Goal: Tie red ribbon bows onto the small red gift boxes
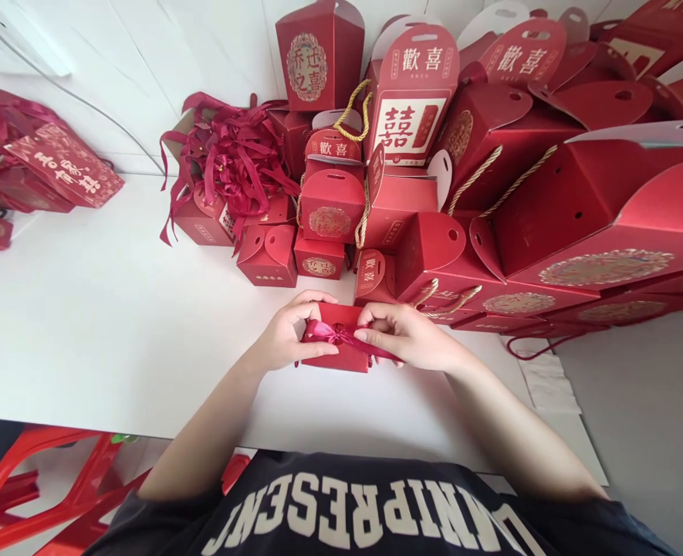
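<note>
A small red gift box (341, 361) rests on the white table in front of me, with a dark pink satin ribbon (336, 333) knotted across its top. Around the box's left end curls my left hand (292, 332), its thumb near the ribbon loop and its fingers on the far edge. My right hand (407, 333) pinches the ribbon between thumb and forefinger at the right of the knot. A ribbon tail trails out beneath that hand. Part of the box's right end is hidden by my fingers.
Stacked red gift boxes (526, 301) fill the back and right of the white table (115, 324). A heap of loose ribbons (242, 154) lies on boxes at the back. Ribboned boxes (57, 166) stand at far left. A red stool (69, 494) is below the front edge.
</note>
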A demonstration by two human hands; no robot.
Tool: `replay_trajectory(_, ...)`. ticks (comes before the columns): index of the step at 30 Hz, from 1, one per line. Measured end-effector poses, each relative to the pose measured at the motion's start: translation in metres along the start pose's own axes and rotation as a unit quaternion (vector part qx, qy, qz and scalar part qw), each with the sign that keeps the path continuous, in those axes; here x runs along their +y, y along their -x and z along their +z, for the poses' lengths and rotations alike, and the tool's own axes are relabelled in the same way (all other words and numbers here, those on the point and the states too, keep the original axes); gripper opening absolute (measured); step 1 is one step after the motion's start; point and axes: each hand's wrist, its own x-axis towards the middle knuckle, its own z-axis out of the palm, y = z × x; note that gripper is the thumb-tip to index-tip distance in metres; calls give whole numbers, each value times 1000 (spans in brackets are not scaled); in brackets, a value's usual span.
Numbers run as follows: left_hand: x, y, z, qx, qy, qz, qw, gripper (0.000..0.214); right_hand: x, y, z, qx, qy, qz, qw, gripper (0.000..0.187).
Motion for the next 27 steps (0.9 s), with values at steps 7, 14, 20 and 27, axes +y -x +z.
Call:
replay_trajectory(7,-1,-3,0,24,-15,29,999,35,13,-6,-4,-16,-39,-15,999,41)
replay_trajectory(14,-12,-6,4,55,16,19,998,35,23,-9,-1,14,-101,-5,995,42)
replay_trajectory(20,-22,-5,8,64,86,-9,994,42,35,-12,5,41,-139,-30,989,43)
replay_trajectory(27,-20,-9,7,61,118,-45,990,49,34,-14,4,29,-131,-33,990,44)
